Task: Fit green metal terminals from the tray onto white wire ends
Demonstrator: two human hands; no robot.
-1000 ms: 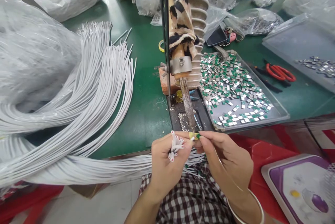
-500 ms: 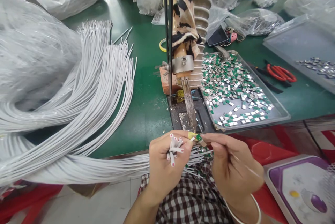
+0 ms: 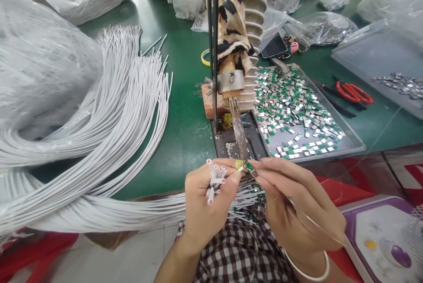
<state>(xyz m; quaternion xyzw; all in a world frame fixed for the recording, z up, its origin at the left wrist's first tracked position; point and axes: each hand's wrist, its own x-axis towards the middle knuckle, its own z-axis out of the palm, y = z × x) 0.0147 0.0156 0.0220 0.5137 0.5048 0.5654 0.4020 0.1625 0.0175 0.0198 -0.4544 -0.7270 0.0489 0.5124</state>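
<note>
My left hand is closed around a bunch of short-cut white cables, their ends with pinkish cores pointing up. Between its thumb and forefinger one cable end sticks out towards the right; yellow tape wraps the forefinger tip. My right hand pinches a small green circuit board with a metal end, held against that cable end. A thin silvery wire, probably solder, runs from its fingertips across the hand. Just above both hands, the tip of a clamped soldering iron points down at the board.
A tray of small circuit boards lies right of the iron, with red-handled pliers beyond. Long white cables spread over the left side. A ribbed hose and brick stand behind the iron.
Both hands have moved slightly up to the iron's tip, bringing the board and cable end there. My right hand has turned, and the thin wire across it now shows.
</note>
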